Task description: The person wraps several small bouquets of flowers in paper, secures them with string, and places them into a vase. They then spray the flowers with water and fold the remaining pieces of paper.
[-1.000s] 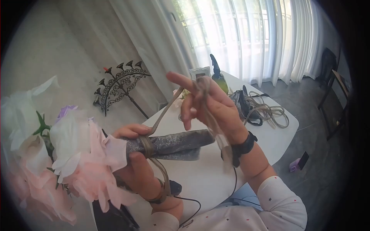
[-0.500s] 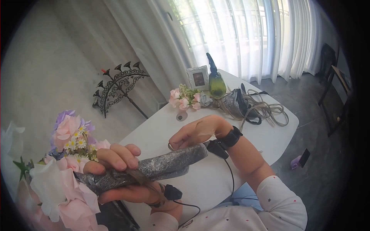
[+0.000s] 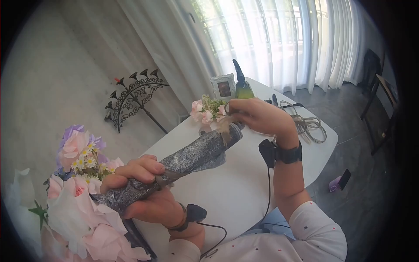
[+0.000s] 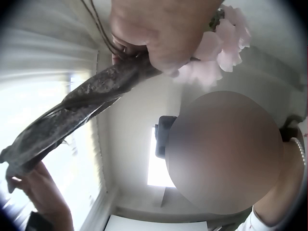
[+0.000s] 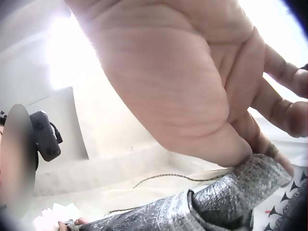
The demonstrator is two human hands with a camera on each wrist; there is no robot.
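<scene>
A bouquet of large pink and white flowers (image 3: 94, 214) lies at the lower left of the head view, its stems wrapped in silver-grey crinkled material (image 3: 192, 155). My left hand (image 3: 150, 209) grips this wrap close to the blooms, fingers over the top and thumb below. At the wrap's far end, my right hand (image 3: 264, 118) holds a brownish cord (image 3: 224, 131) between curled fingers. In the right wrist view the right thumb touches the end of the wrap (image 5: 240, 187). Two strands of cord (image 4: 98, 24) run up from the left hand in the left wrist view.
On the white table (image 3: 209, 196) stand a white picture frame (image 3: 224, 87), a green bottle (image 3: 243, 90) and small pink flowers (image 3: 206, 112). Coiled cord (image 3: 312, 126) lies at the right. A black metal candelabra (image 3: 137, 94) stands beyond the table.
The right hand has swung down, then out to the wrap's far end with the cord. The left hand has shifted toward the blooms, and the wrap's far end has risen.
</scene>
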